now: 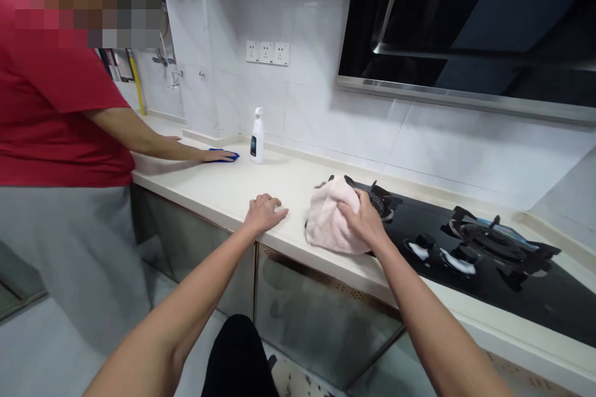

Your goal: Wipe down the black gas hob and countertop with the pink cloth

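Observation:
A pale pink cloth [328, 217] is bunched in my right hand [365, 216], at the left end of the black gas stove [419, 223]. It covers that corner of the stove and hangs near the counter's front edge. My left hand [265, 213] rests on the white countertop [209, 189], fingers spread, with nothing in it. White foam [459, 262] lies around the stove's two knobs. The left burner [379, 201] is partly hidden behind the cloth and my right hand.
A white spray bottle [257, 136] stands against the back of the counter. At left, a person in a red shirt [60, 99] presses a blue cloth [223, 155] on the counter. A black range hood [465, 25] overhangs the stove; wall sockets [267, 52] are behind.

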{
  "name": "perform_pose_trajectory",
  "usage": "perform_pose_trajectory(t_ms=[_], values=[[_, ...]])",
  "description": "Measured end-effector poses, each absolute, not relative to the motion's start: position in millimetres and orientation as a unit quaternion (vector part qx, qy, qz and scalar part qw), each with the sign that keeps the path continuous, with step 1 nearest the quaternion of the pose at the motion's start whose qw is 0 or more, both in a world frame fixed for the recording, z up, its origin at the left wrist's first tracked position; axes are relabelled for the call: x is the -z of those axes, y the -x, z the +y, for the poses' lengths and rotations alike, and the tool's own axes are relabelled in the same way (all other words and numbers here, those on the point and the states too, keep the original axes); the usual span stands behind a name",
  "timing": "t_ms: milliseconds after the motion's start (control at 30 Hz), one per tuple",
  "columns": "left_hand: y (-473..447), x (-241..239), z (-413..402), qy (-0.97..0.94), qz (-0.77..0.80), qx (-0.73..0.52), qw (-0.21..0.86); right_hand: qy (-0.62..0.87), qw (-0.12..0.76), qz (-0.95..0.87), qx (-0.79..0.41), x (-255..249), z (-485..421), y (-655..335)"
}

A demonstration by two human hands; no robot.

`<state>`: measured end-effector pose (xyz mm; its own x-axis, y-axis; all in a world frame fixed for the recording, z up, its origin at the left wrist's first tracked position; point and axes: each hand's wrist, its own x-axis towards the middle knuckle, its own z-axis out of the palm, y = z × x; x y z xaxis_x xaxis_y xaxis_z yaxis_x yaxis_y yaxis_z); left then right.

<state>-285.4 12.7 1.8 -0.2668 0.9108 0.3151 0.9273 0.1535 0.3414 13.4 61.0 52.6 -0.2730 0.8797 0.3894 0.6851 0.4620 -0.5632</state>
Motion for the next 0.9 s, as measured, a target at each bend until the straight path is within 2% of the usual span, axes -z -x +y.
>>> perform_pose_trajectory(t_ms=[67,133,233,367,700,900], values=[[285.9,-0.4,12.9,0.604,-0.761,0.235,0.023,0.513,0.287,-0.798,-0.136,-60.4,69.9,9.9],[286.4,1.1,13.5,0.603,-0.763,0.231,0.027,0.516,0.229,-0.823,-0.065,-58.5,70.7,31.2],[286.9,2.3,14.3,0.604,-0.763,0.229,0.026,0.426,0.158,-0.890,0.033,-45.1,63.0,56.3],[287.2,-0.4,13.5,0.598,-0.766,0.235,0.013,0.351,0.078,-0.931,0.058,-27.0,54.3,71.8],[288.8,-5.1,13.8,0.594,-0.772,0.226,0.007,0.508,0.126,-0.852,0.013,-28.0,83.6,-11.4],[289.0,-5.9,14.4,0.597,-0.768,0.230,-0.001,0.471,0.190,-0.858,0.073,-7.9,63.3,-76.7]])
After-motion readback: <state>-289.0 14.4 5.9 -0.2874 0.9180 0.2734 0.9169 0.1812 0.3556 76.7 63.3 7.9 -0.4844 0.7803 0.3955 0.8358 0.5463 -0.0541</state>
